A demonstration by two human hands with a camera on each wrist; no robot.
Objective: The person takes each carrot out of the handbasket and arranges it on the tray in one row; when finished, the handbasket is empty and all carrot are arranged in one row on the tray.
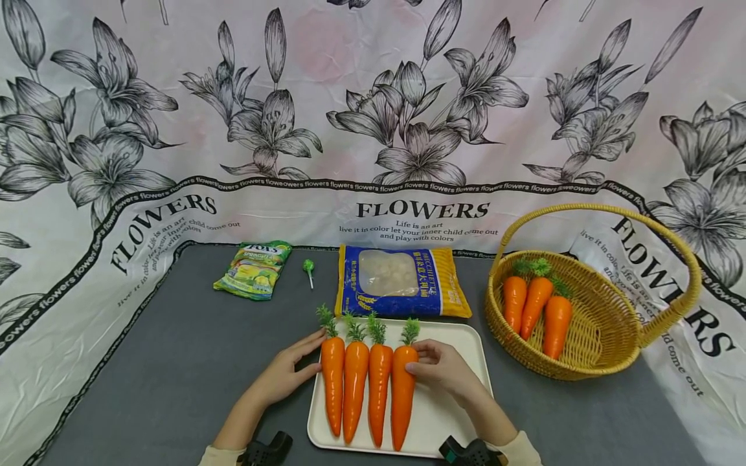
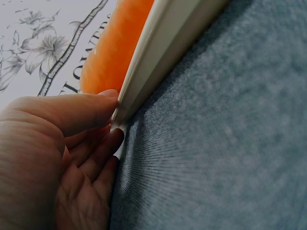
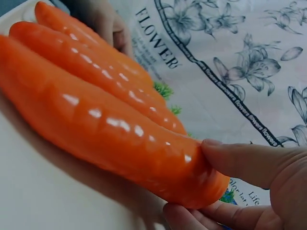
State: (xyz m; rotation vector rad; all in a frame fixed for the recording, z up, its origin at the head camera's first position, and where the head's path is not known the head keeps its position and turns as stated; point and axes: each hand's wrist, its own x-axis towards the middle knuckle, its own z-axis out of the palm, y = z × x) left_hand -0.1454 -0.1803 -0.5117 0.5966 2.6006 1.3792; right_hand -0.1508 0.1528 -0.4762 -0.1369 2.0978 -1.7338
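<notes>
Several orange carrots (image 1: 356, 391) with green tops lie side by side on a cream tray (image 1: 449, 427), their tips toward the person. My right hand (image 1: 445, 369) pinches the thick upper end of the rightmost carrot (image 1: 403, 395) between thumb and fingers; in the right wrist view this carrot (image 3: 115, 124) lies along the tray with two others behind it. At the tray's left edge, my left hand (image 1: 285, 370) holds the rim, thumb on top and fingers against the outer side, as the left wrist view shows at the tray's rim (image 2: 148, 62).
A yellow wicker basket (image 1: 623, 353) with a tall handle stands at the right, holding three shorter carrots (image 1: 557, 323). Behind the tray lies a blue and yellow pasta bag (image 1: 402, 281). Farther left are a green lollipop (image 1: 309, 266) and a green candy bag (image 1: 253, 270).
</notes>
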